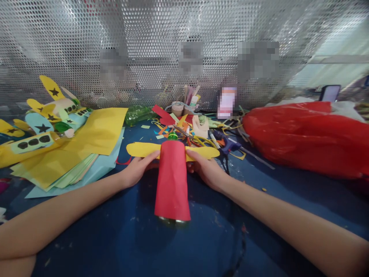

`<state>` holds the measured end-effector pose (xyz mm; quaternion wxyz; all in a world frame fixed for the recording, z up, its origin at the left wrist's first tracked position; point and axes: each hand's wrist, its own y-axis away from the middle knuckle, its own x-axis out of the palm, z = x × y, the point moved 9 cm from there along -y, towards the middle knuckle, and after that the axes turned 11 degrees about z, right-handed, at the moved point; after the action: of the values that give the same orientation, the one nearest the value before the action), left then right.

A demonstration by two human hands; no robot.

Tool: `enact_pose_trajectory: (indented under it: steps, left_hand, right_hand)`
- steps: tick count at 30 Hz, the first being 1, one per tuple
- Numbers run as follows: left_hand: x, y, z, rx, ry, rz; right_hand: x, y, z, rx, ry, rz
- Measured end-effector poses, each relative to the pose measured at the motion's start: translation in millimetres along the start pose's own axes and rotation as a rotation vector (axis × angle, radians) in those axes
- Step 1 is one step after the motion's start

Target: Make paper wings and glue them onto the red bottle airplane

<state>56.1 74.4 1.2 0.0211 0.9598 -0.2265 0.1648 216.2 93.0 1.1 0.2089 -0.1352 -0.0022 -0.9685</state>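
A bottle wrapped in red paper (172, 181) lies on the blue table (121, 238), its green cap (173, 135) pointing away from me. A yellow paper wing strip (141, 149) runs crosswise under its far end. My left hand (137, 169) grips the left side of the bottle, thumb pressing on the yellow strip. My right hand (205, 168) holds the right side the same way, fingers curled against the red paper and the strip.
Finished paper-and-bottle planes (43, 123) and stacked yellow and light blue sheets (72, 157) lie at left. Paper scraps, scissors (187, 135), a glue gun (227, 146) and a cup of tools (184, 104) sit behind. A red plastic bag (308, 134) fills the right. A perforated metal screen (173, 46) backs the table.
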Motion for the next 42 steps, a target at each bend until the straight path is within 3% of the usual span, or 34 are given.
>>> enact_pose_trajectory:
  steps: [14, 19, 25, 30, 36, 38, 42]
  left_hand:
    - [1.1, -2.6, -1.0, -0.038, 0.044, 0.0]
    - [-9.6, 1.1, 1.4, -0.159, 0.09, -0.123]
    - [-10.7, 1.0, -8.6, -0.106, -0.012, -0.106]
    - [-6.5, -0.9, -12.7, -0.169, -0.192, -0.066]
    - [-39.8, -9.9, -43.0, -0.249, -0.504, -0.142]
    - [-51.2, -11.5, -50.1, -0.362, -0.657, -0.069]
    - [-71.1, -12.7, -72.0, -0.38, -0.841, -0.026]
  right_hand:
    - [2.3, 0.6, 1.6, -0.009, -0.007, 0.016]
    - [1.4, -0.6, -1.3, -0.007, 0.023, 0.041]
    - [7.5, -0.9, 1.2, -0.007, 0.08, 0.092]
    - [10.9, -2.2, 2.6, -0.004, 0.143, 0.139]
    - [19.1, -2.8, -5.5, 0.048, 0.365, 0.253]
    - [23.6, -1.7, -7.3, 0.048, 0.432, 0.294]
    - [27.8, 0.0, -8.0, 0.041, 0.508, 0.317]
